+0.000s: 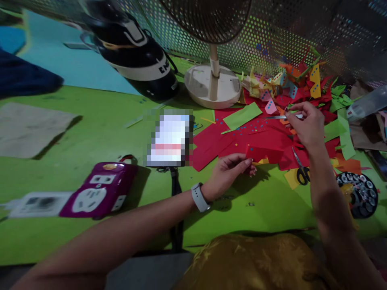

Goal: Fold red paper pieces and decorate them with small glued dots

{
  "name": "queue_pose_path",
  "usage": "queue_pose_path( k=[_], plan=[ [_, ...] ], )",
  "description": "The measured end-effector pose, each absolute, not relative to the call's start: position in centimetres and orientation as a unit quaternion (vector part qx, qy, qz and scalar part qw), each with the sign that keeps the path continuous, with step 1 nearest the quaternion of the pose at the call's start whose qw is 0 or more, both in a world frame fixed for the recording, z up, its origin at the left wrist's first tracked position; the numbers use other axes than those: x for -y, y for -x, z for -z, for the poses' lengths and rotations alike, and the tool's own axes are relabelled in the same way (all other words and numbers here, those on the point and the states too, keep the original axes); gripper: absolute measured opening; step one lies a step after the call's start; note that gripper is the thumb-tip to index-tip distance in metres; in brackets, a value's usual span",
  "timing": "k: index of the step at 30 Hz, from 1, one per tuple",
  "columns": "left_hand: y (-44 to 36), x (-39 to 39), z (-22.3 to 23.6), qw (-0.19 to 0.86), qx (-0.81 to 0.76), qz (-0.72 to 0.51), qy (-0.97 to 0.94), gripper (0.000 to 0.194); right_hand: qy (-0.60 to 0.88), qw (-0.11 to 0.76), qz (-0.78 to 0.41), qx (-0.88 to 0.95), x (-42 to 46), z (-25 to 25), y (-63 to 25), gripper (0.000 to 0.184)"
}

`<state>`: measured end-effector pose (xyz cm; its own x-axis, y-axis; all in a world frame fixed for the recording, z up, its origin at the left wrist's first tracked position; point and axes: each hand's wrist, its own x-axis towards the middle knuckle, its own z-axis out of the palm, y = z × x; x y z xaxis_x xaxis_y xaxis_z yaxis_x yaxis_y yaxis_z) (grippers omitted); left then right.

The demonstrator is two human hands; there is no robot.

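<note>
My left hand [231,173], with a pale watch on its wrist, pinches a folded strip of red paper [266,154] by its left end. A small blue dot shows on that strip. Over the heap of cut paper, my right hand [306,123] is closed around slim silver tweezers [273,117], whose tip points left. Beneath lie red paper sheets [242,141] scattered with tiny blue and yellow dots, and a light green paper piece [244,116]. Scissors [302,173] with black handles rest below my right hand.
Folded colored paper pieces [290,82] pile up by the mesh. A fan [211,86], a dark bottle [142,64] and a blurred-out phone [169,139] stand or lie leftward. A purple power adapter [99,189] is front left; a black round tray [364,193] is right.
</note>
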<state>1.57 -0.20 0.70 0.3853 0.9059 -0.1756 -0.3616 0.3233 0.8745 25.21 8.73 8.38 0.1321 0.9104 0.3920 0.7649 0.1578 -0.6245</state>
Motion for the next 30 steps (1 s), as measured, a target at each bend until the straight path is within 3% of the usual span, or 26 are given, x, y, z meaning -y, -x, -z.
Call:
queue_pose_path(
  k=[6, 16, 21, 26, 30],
  plan=[
    [-1.4, 0.2, -0.7, 0.729, -0.363, -0.417, -0.403, 0.033, 0.646, 0.281, 0.003, 0.71, -7.4, -8.4, -23.5, 0.009],
    [-1.4, 0.2, -1.0, 0.727, -0.365, -0.416, -0.406, 0.038, 0.613, 0.348, -0.021, 0.709, -7.2, -9.5, -22.6, 0.005],
    [-1.5, 0.2, -0.9, 0.73, -0.367, -0.421, -0.395, 0.035, 0.631, 0.298, -0.057, 0.714, -7.1, -9.1, -22.3, 0.001],
    [-1.5, 0.2, -0.9, 0.73, -0.373, -0.414, -0.396, 0.038, 0.661, 0.276, -0.037, 0.697, -7.9, -7.1, -22.0, 0.017],
    [-1.4, 0.1, -0.8, 0.73, -0.379, -0.414, -0.391, 0.038, 0.677, 0.26, -0.092, 0.683, -7.8, -6.6, -22.7, 0.021]
  ],
)
